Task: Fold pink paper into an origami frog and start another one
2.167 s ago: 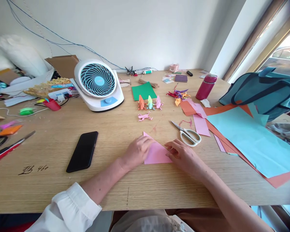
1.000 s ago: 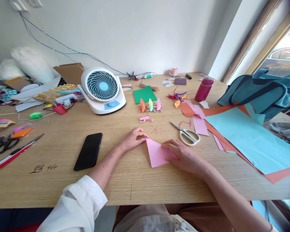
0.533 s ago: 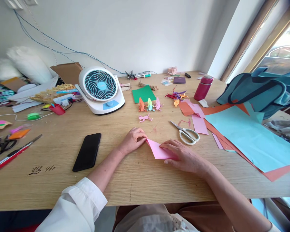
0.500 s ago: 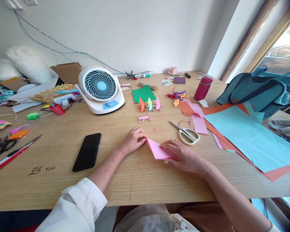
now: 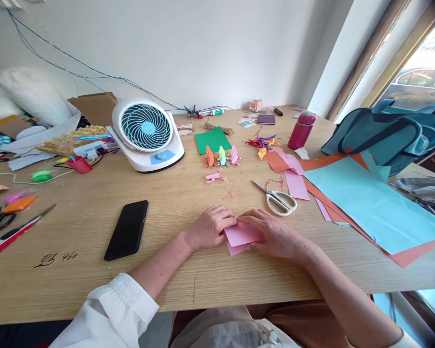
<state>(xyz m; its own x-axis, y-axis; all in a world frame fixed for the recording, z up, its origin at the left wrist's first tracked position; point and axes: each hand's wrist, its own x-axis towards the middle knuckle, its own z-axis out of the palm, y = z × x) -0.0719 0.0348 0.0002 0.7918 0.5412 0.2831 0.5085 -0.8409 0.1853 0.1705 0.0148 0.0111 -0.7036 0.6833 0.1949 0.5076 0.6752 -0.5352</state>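
Between my two hands is a folded piece of pink paper (image 5: 243,235), its layers spread a little so that a lower flap shows beneath the upper one. My left hand (image 5: 210,227) pinches its far left edge with curled fingers. Across the right part of the paper lies my right hand (image 5: 271,234), fingers on top and thumb at the near edge, gripping it. The two hands' fingertips nearly meet at the far edge. White-handled scissors (image 5: 280,202) rest just beyond my right hand. Farther off lie a flat pink paper figure (image 5: 215,176) and several small folded paper figures (image 5: 222,156).
A black phone (image 5: 126,230) lies left of my forearm, with a white fan (image 5: 148,137) behind it. Large blue paper (image 5: 373,203) and orange sheets cover the right side, near a teal bag (image 5: 377,135). A red bottle (image 5: 302,130) stands at the back right.
My left hand has moved right, closer to my right hand. The pink paper has turned, and its layers now show apart at the near edge. The view has shifted slightly.
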